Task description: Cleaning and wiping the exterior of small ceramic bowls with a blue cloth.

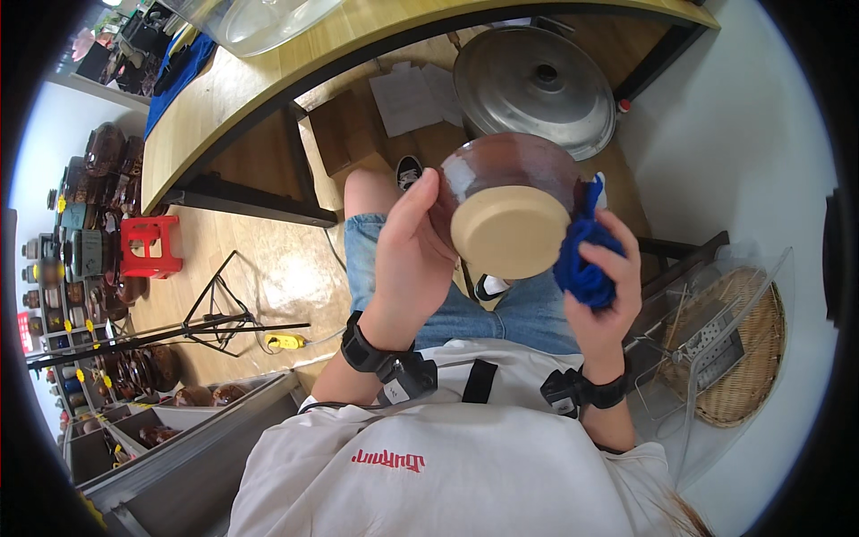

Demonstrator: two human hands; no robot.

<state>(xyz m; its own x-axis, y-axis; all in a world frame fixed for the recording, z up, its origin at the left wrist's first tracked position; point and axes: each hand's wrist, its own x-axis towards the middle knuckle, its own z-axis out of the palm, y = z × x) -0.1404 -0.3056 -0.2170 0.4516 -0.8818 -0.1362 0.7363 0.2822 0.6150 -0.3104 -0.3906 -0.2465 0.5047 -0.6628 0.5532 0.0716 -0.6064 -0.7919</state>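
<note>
A glazed brown bowl [519, 166] is tilted on its side above my lap, its bare tan base facing me. My left hand [413, 255] grips it at the left, thumb up along the outer wall and the other fingers hidden behind it. In my right hand [610, 285] is a bunched blue cloth [586, 268], pressed against or very near the bowl's right side. The fingers of that hand are curled round the cloth. What lies inside the bowl is hidden.
Ahead stands a wooden table [277, 67] with a clear container [259, 22] on top. Beneath it are a large metal lid [537, 85] and a cardboard box [344, 134]. A red stool [150, 246] and black stand [219, 309] are at left; a wicker basket [761, 358] is at right.
</note>
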